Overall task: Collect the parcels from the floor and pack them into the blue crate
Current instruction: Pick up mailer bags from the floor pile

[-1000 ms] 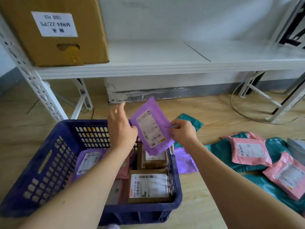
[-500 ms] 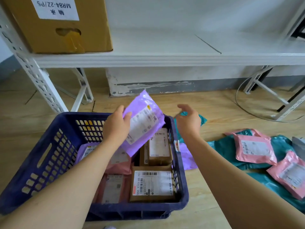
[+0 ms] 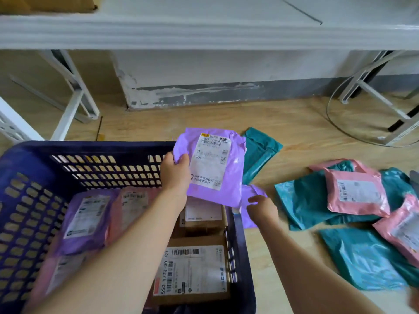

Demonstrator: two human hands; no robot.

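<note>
Showing bright, soft, even daylight with faint shadows, smearing with motion blur along the shelf edge [image 3: 204, 30], glinting off the teal mailers [image 3: 362, 257], and bowing straight lines toward the corners.

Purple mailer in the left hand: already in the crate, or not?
Not in. The left hand holds the purple mailer raised over the blue crate, above the boxes inside.

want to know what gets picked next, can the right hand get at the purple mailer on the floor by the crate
Probably yes. The right hand is open and right over the purple mailer beside the crate; nothing lies on top of it.
</note>
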